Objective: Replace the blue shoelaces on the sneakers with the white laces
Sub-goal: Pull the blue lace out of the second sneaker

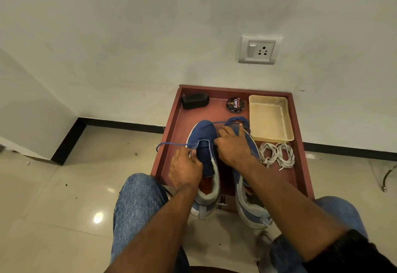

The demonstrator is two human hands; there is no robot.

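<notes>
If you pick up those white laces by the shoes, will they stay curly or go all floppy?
Probably floppy: the white laces lie in loose, limp coils on the red tray. They look thin, so likely very light. Lifted from one loop, the coils may unravel and dangle.

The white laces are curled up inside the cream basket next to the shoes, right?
Not quite. The head view shows the white laces curled up on the red tray, just in front of the cream basket, not inside it. They do lie next to the shoes.
</notes>
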